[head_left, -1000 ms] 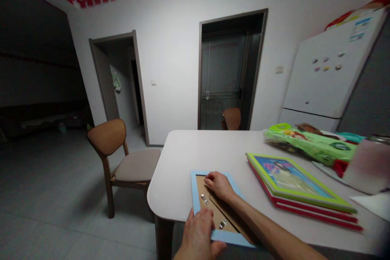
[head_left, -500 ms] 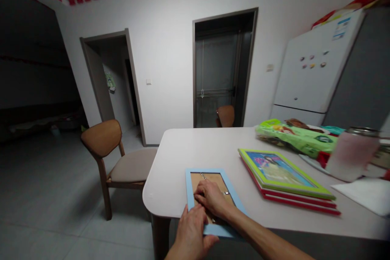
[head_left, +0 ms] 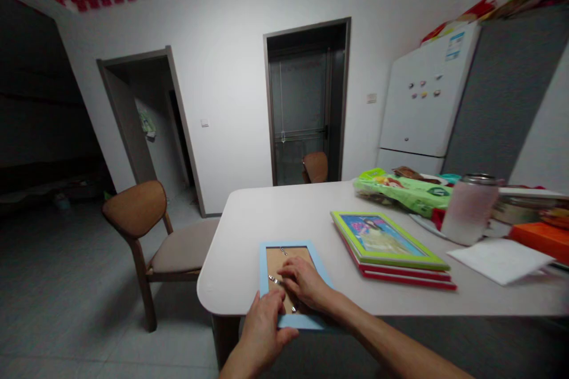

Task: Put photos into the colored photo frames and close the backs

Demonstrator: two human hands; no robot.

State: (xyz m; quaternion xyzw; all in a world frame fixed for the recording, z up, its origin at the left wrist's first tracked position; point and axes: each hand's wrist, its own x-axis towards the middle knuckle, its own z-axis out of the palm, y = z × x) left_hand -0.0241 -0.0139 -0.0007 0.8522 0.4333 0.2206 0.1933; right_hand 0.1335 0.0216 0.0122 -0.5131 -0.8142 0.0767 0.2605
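Note:
A light blue picture frame (head_left: 265,263) lies face down at the table's near edge, its brown backing board (head_left: 274,263) and several small metal clips showing. My left hand (head_left: 262,325) grips the lower left corner, thumb along the bottom rim and fingers over the backing. Bent over the middle of the backing is my right hand (head_left: 306,285), its fingers curled and fingertips beside the left metal clip (head_left: 273,279). What lies under the right palm is hidden. To the right, a green picture frame (head_left: 389,259) with a picture of a figure rests on red frames (head_left: 413,276).
On the table's (head_left: 284,207) right side are a green package (head_left: 400,189), a pinkish jar (head_left: 470,210), white paper (head_left: 502,260) and an orange box (head_left: 540,243). A wooden chair (head_left: 137,210) stands left of the table. Behind are a white fridge (head_left: 422,100) and a doorway.
The view has swung to the right. My right hand has shifted slightly right over the backing, uncovering the left clip and covering the right one. My left hand stays on the frame's corner.

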